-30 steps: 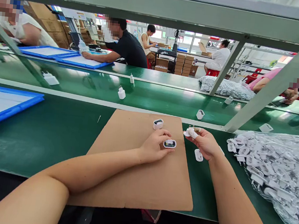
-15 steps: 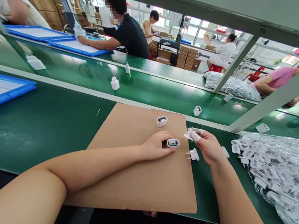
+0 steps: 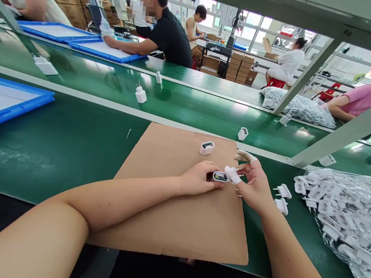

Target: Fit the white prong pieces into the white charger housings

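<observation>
My left hand (image 3: pixel 202 178) rests on a brown cardboard sheet (image 3: pixel 176 222), its fingers closed round a white charger housing (image 3: pixel 220 177) whose open end shows a circuit board. Just right of it, my right hand (image 3: pixel 251 180) pinches a white plug cap (image 3: pixel 232 174) with metal pins, close beside the housing; whether they touch is unclear. Pale covers sit on some right fingertips. A second open housing (image 3: pixel 206 148) stands on the cardboard behind my left hand. Two loose plug caps (image 3: pixel 283 191) lie right of my right wrist, and pins of another show under my right hand.
A plastic bag of many plug caps (image 3: pixel 347 220) lies at the right. Several chargers (image 3: pixel 141 94) stand on the green belt (image 3: pixel 182 105) behind. A blue tray (image 3: pixel 11 110) is at left. Slanted metal posts (image 3: pixel 333 133) rise at right. People sit beyond the belt.
My right hand has brought the plug cap leftward, close to the housing, with its fingers more spread. My left hand keeps its hold. The view has shifted slightly.
</observation>
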